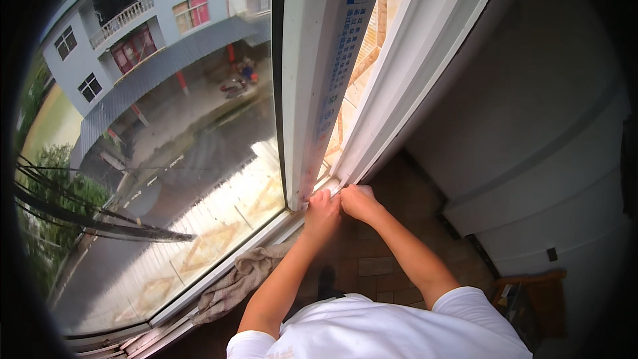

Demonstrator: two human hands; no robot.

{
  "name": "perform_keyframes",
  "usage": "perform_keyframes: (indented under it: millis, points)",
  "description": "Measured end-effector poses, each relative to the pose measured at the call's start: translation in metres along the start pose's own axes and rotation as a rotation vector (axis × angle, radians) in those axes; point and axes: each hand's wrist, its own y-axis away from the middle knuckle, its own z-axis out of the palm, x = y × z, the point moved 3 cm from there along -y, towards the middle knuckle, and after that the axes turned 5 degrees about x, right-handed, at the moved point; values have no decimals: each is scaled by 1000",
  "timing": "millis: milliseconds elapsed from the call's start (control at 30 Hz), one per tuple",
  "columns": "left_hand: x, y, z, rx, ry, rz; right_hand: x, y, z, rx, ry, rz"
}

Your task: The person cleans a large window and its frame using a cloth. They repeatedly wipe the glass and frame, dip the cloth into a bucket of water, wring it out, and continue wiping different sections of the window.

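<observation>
My left hand and my right hand are close together at the bottom corner of a partly open sliding glass panel. The fingers of my left hand rest at the foot of the white panel frame, which bears a blue printed film. My right hand has bent fingers at the lower end of the white outer frame. Whether either hand holds something small is hidden. A beige cloth lies crumpled on the bottom track, left of my left forearm.
The large glass pane stands at the left, with a street and a building beyond. A pale wall is on the right. Brown floor tiles lie below my arms, and a wooden piece of furniture stands at the lower right.
</observation>
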Motion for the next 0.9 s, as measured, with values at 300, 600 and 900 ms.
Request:
perform_keyframes:
  millis: [300,600,900]
  points:
    - [2,4,-9,11,-3,4,-1,14,16,147,-34,4]
    - [0,8,-13,13,-3,-29,7,16,-2,122,-68,-120]
    - [3,8,-12,-26,-8,-39,5,22,4,194,-21,11]
